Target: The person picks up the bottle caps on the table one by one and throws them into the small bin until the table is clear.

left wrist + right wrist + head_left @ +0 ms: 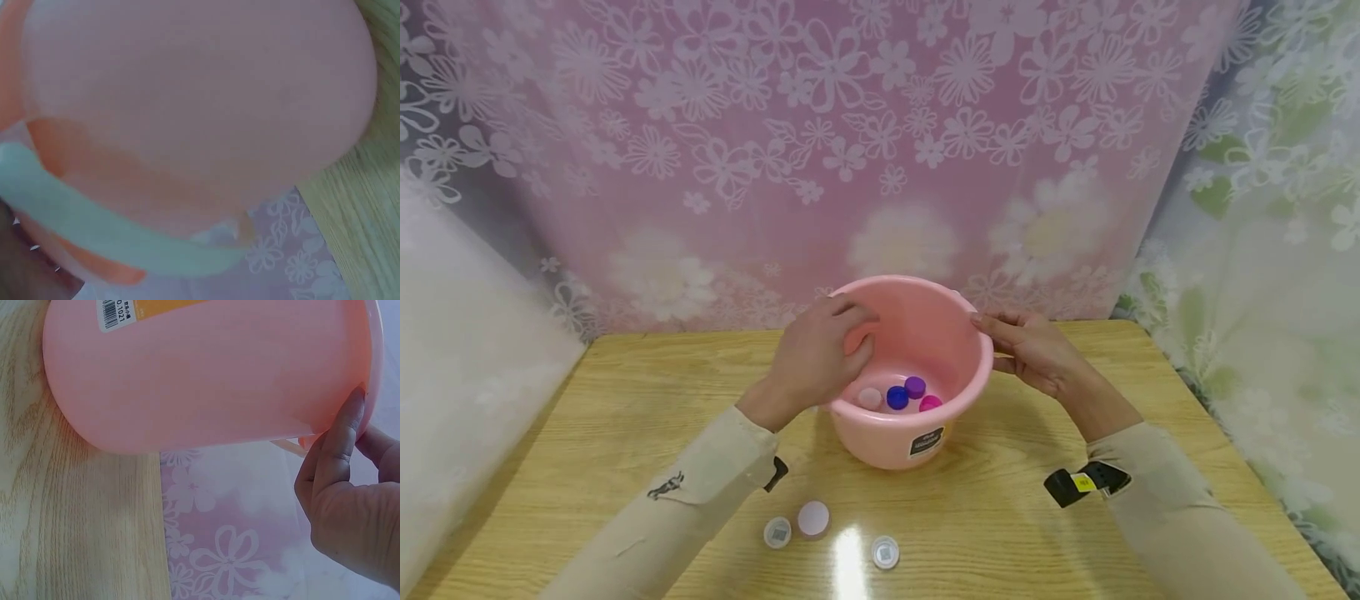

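Note:
A pink plastic bucket (895,437) stands on the table, a label on its front. Inside lie several small bottle caps: a blue cap (897,397), a purple cap (915,387), a magenta cap (930,403) and a pale cap (870,399). Over the bucket's left rim, my left hand (816,350) holds on with curled fingers and thumb; the rim beneath it is hidden. My right hand (1030,346) pinches the right rim, and the right wrist view shows its fingers (340,440) against the outer wall. In the left wrist view a whitish handle (112,225) crosses the bucket's side.
On the wooden table (662,433), in front of the bucket, are a pale round cap (813,518), a white cap (777,532) beside it and another white cap (885,552) farther right. A floral pink curtain (775,167) hangs behind the table's far edge.

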Demonstrator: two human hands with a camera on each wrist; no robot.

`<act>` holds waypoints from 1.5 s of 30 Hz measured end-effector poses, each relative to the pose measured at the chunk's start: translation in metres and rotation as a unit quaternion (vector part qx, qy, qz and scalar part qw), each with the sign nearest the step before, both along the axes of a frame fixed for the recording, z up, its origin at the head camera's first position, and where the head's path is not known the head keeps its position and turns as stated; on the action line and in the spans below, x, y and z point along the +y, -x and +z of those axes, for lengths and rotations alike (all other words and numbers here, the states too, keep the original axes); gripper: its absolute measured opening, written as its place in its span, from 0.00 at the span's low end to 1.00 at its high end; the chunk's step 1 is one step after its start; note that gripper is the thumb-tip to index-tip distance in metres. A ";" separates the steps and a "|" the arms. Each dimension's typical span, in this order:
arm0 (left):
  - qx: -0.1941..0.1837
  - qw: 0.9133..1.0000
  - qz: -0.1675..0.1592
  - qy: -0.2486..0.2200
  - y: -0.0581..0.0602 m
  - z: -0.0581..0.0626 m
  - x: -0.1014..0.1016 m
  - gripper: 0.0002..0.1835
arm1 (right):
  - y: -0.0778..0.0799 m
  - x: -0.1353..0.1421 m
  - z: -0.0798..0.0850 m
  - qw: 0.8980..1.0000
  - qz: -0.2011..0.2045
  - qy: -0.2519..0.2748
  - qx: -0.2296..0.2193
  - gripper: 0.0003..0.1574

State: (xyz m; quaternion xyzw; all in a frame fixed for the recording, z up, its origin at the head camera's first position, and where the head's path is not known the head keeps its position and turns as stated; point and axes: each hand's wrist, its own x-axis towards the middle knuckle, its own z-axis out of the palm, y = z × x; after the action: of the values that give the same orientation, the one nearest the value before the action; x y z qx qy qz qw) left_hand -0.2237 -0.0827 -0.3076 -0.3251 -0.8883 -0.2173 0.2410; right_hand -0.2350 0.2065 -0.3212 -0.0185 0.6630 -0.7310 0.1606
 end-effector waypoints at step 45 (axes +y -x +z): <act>-0.177 0.973 -0.067 0.131 -0.064 -0.116 -0.121 0.08 | 0.000 -0.001 -0.002 1.000 0.008 0.011 -0.003 0.31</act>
State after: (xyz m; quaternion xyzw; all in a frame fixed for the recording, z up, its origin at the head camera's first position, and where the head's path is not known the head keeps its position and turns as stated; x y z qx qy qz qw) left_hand -0.1597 -0.2038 -0.4240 -0.3685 -0.9139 -0.1689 0.0201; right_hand -0.2355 0.2053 -0.3231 -0.0232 0.6540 -0.7372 0.1681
